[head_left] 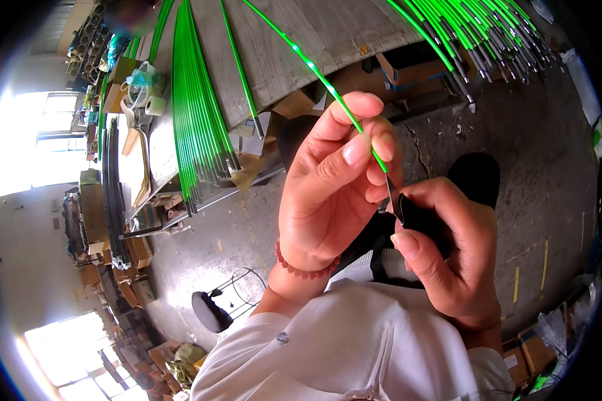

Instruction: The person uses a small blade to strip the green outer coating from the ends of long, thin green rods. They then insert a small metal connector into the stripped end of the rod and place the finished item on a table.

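My left hand (338,164) pinches a long thin green rod (312,67) near its lower end, between thumb and fingers. From there the rod runs up and away to the left, over the table. My right hand (451,247) is closed just below and to the right, its thumb and forefinger on a small dark, pointed, blade-like piece (393,197). This piece meets the rod's end or lies right by it. Whether it is joined to the rod cannot be made out, and the palm hides the rest. A beaded bracelet (306,271) circles my left wrist.
A grey table (274,60) bears a fanned row of green rods (197,113) with dark ends, a lone rod (241,73), and a thick bunch of rods (478,33) overhanging its right edge. Cardboard boxes (137,250) stand at left; a round-seated stool (211,312) is on the floor.
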### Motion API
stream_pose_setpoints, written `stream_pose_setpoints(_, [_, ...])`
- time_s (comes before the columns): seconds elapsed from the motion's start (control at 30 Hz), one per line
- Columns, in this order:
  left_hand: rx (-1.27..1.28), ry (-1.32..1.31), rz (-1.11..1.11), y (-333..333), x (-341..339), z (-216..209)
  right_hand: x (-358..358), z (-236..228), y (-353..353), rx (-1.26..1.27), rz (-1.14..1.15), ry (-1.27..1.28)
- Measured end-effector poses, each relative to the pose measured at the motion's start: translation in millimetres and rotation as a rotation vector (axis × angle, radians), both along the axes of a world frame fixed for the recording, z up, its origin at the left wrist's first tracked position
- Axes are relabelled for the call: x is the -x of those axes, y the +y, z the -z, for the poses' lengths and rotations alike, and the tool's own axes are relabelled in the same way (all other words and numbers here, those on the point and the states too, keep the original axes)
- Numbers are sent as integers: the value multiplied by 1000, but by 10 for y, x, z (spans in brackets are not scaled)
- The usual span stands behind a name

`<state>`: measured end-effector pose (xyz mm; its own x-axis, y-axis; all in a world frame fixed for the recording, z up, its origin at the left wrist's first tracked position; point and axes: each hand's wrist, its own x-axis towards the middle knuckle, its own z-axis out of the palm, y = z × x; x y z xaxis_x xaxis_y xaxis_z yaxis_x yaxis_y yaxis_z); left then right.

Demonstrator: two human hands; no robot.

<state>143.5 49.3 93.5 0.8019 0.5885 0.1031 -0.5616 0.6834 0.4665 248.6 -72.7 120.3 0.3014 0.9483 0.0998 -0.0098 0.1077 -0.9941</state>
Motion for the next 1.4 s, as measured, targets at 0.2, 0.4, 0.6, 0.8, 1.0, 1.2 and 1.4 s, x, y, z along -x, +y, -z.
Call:
stream_pose_setpoints(0.2, [-10, -31, 24, 1, -5, 61, -11, 7, -16, 9, 9, 19])
stream_pose_setpoints(0.4, [-14, -61, 50, 10, 3, 81, -7, 22, -39, 15, 12, 35])
stream_pose_setpoints(0.6, [-9, -93, 53, -20, -18, 109, 8, 25, -52, 18, 22, 45])
stream_pose_setpoints(0.8, [19, -101, 63, -34, -26, 114, 19, 37, -69, 18, 27, 53])
stream_pose_setpoints(1.0, [46, -106, 43, -59, -56, 118, 34, 55, -85, 18, 41, 56])
stream_pose_setpoints(1.2, [-8, -77, 16, -71, -53, 127, 54, 62, -85, 19, 51, 63])
stream_pose_setpoints(1.4, [-11, -94, 31, -76, -59, 137, 60, 74, -95, 26, 56, 82])
